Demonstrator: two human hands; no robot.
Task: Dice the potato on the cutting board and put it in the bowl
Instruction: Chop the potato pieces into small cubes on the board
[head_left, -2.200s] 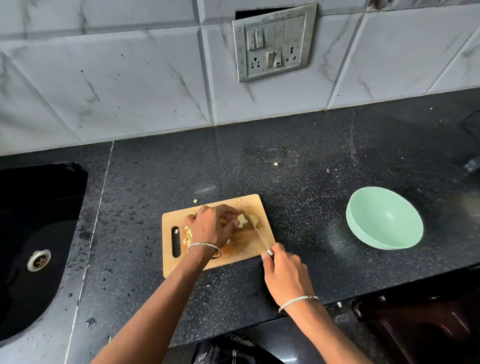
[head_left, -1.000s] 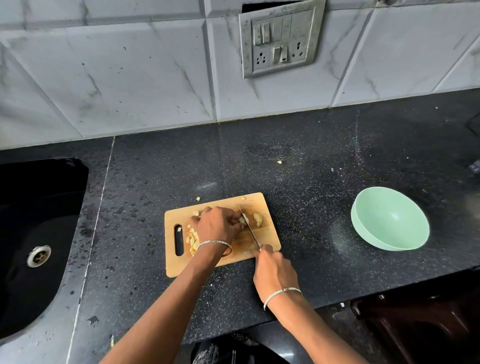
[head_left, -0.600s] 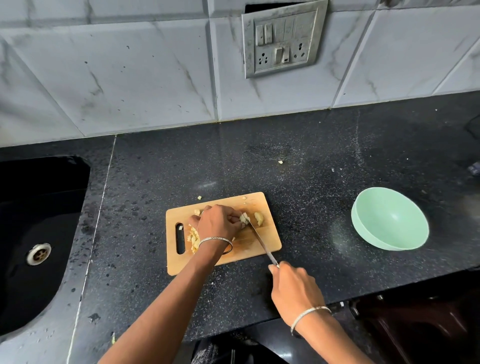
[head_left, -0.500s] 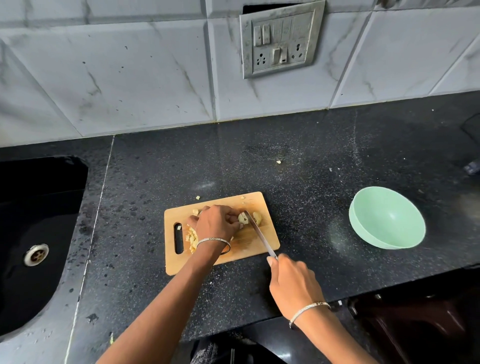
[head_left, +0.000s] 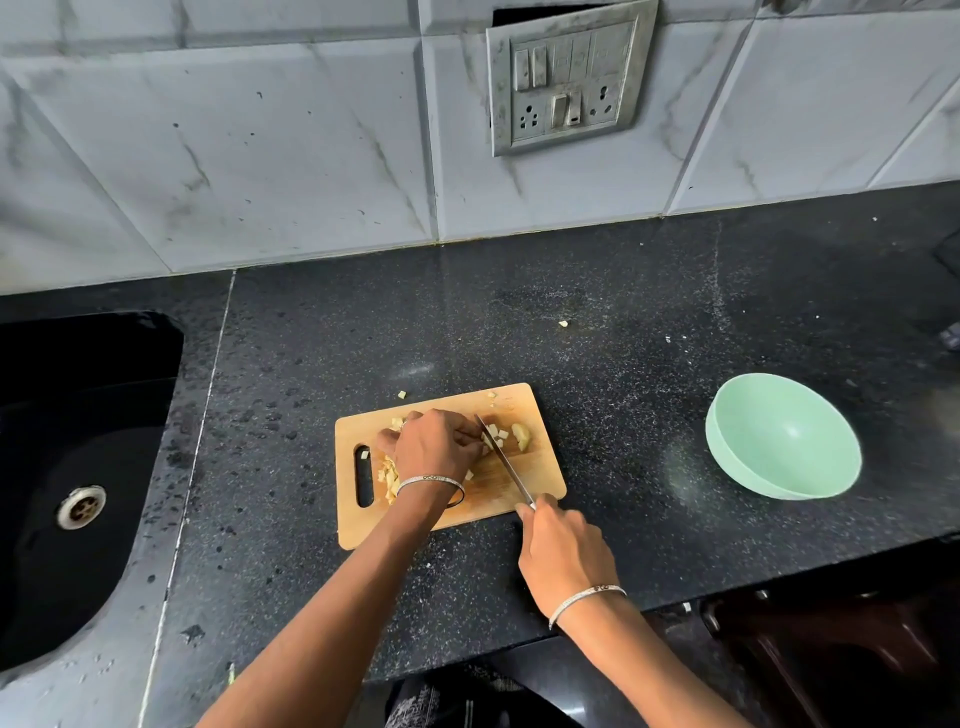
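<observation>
Left hand (head_left: 436, 447) clamps potato (head_left: 521, 436) on the board (head_left: 543, 480), right hand (head_left: 563, 551) grips the knife (head_left: 506, 460) (bowl (head_left: 784, 441) shows bare mint inside).

we see one cutting board (head_left: 545, 473), one knife (head_left: 506, 462), one bowl (head_left: 779, 452), one sink (head_left: 104, 364) and one switch plate (head_left: 569, 78). we count two hands, a left hand (head_left: 436, 441) and a right hand (head_left: 563, 551), two bracelets (head_left: 430, 480) (head_left: 587, 597), and potato bits (head_left: 496, 434) too many to count.
</observation>
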